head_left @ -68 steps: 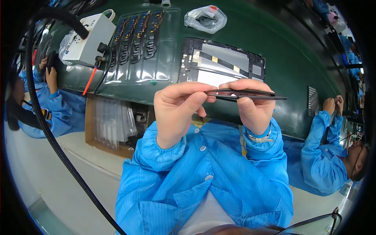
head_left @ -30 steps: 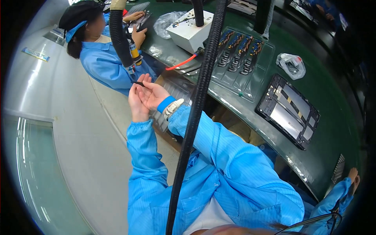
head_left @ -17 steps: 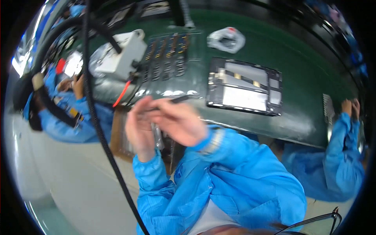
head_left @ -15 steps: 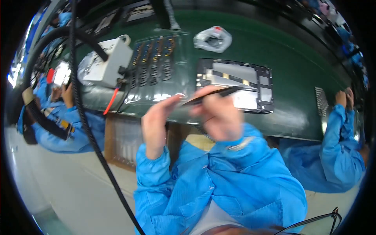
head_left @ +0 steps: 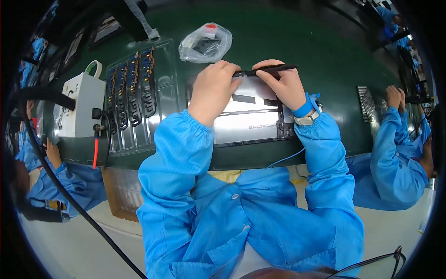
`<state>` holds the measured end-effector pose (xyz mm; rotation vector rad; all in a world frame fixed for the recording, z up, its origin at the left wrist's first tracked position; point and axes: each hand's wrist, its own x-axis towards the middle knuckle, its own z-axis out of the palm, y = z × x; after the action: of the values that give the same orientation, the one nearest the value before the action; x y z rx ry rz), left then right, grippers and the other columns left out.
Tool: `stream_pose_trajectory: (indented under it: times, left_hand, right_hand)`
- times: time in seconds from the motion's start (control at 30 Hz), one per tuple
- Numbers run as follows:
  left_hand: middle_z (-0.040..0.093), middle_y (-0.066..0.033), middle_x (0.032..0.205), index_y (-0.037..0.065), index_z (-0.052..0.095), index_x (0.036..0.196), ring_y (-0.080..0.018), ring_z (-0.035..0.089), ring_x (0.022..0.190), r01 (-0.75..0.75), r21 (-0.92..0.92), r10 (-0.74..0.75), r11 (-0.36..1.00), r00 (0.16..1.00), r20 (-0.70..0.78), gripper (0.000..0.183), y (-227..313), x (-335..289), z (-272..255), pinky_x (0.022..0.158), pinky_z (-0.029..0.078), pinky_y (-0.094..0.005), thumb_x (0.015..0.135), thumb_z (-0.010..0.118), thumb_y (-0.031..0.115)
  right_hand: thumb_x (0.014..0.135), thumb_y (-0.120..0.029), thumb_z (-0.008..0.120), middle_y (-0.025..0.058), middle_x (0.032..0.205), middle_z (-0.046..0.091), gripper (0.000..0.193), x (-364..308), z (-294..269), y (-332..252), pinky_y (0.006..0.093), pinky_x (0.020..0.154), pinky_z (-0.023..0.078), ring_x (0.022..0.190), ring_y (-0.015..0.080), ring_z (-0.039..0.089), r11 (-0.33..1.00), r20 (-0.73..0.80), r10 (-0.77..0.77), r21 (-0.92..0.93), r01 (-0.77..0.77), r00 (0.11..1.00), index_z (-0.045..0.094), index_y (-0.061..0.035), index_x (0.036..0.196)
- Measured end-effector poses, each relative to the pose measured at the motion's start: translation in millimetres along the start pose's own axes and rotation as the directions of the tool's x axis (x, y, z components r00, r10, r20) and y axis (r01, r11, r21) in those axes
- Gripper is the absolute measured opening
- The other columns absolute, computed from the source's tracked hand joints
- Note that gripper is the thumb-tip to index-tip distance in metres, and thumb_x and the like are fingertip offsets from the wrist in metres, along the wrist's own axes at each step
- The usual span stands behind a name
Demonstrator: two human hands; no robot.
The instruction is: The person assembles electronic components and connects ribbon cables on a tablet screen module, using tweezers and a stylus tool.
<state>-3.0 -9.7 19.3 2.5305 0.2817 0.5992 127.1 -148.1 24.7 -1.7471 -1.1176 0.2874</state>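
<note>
An opened tablet (head_left: 246,131), silver inside with a black frame, lies flat on the bench in front of me. My left hand (head_left: 214,89) reaches over its left part to the far edge. Thumb and fingers there are bent together, and what lies between their tips is too small to make out. At the same edge, my right hand (head_left: 284,87) pinches slim black tweezers (head_left: 285,68), held nearly level. Their tip end points left, towards the left fingertips. A blue strap and a watch circle my right wrist, with a thin blue cord (head_left: 288,158) hanging below.
On the left, a clear tray (head_left: 165,88) holds several rows of small dark parts, beside a white box (head_left: 83,100) with cables. A clear plastic bag (head_left: 206,43) lies beyond the tablet. Co-workers sit at both sides; a metal-looking grid (head_left: 366,103) lies near the right one.
Both hands have moved from the bench's near edge to the tablet's far edge. The tweezers have gone there in my right hand. The whole view has shifted.
</note>
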Motion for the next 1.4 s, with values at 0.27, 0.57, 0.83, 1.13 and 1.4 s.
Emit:
stream_pose_trajectory:
  times: [0.27, 0.57, 0.83, 1.13, 1.4]
  left_hand:
    - [0.059, -0.0089, 0.091, 0.005, 0.061, 0.095, -0.028, 0.056, 0.086, -0.038, -0.006, 0.038, 0.999, 0.998, -0.057, 0.022, -3.4, 0.3, 2.7, 0.075, 0.045, -0.0379, 0.074, 0.064, 0.011]
    - [0.057, -0.0097, 0.09, 0.006, 0.062, 0.1, -0.0283, 0.055, 0.084, -0.059, 0.039, 0.059, 0.998, 0.998, -0.001, 0.024, -2.2, 1.3, 3.4, 0.075, 0.045, -0.0372, 0.076, 0.061, 0.009]
    - [0.058, -0.0127, 0.094, 0.003, 0.055, 0.107, -0.0307, 0.055, 0.086, -0.033, 0.019, 0.034, 0.999, 0.999, -0.029, 0.033, -1.9, 1.1, 2.5, 0.076, 0.044, -0.0386, 0.076, 0.061, 0.009]
    - [0.058, -0.0134, 0.093, 0.004, 0.054, 0.108, -0.0314, 0.055, 0.085, -0.032, -0.006, 0.032, 0.999, 0.999, -0.04, 0.035, -0.5, 2.0, 2.1, 0.075, 0.044, -0.0393, 0.074, 0.062, 0.007]
    - [0.055, -0.0095, 0.096, 0.004, 0.052, 0.109, -0.0274, 0.054, 0.089, 0.013, 0.033, -0.013, 0.999, 1.0, -0.002, 0.039, 2.7, 6.1, 3.3, 0.076, 0.042, -0.0381, 0.072, 0.063, 0.008]
  right_hand:
    - [0.082, -0.009, 0.058, 0.0047, 0.083, 0.063, 0.016, 4.2, 1.5, 1.2, 0.0213, 0.062, 0.045, 0.07, 0.0096, 0.056, 0.997, 0.039, 0.082, -0.017, -0.081, 0.996, 0.064, 0.0001, 0.094]
    - [0.083, -0.01, 0.059, 0.0062, 0.084, 0.063, 0.018, 3.1, 0.2, 3.1, 0.0219, 0.065, 0.047, 0.073, 0.0108, 0.058, 0.996, 0.053, 0.043, -0.087, -0.038, 0.998, 0.064, -0.0015, 0.097]
    - [0.08, -0.013, 0.061, 0.0081, 0.09, 0.066, 0.018, 0.1, 3.6, 3.2, 0.0234, 0.064, 0.049, 0.072, 0.0145, 0.063, 0.994, -0.006, 0.097, 0.053, -0.097, 0.995, 0.065, -0.0014, 0.093]
    - [0.079, -0.013, 0.062, 0.0087, 0.089, 0.066, 0.016, 0.5, 3.6, 5.9, 0.0244, 0.065, 0.049, 0.073, 0.0164, 0.063, 0.998, -0.021, 0.061, 0.004, -0.061, 0.998, 0.066, -0.003, 0.091]
    - [0.078, 0.0, 0.061, 0.0091, 0.087, 0.066, 0.018, 3.1, -3.3, -6.9, 0.0236, 0.071, 0.048, 0.077, 0.0127, 0.061, 0.986, 0.064, 0.139, -0.102, -0.132, 0.988, 0.065, -0.0002, 0.095]
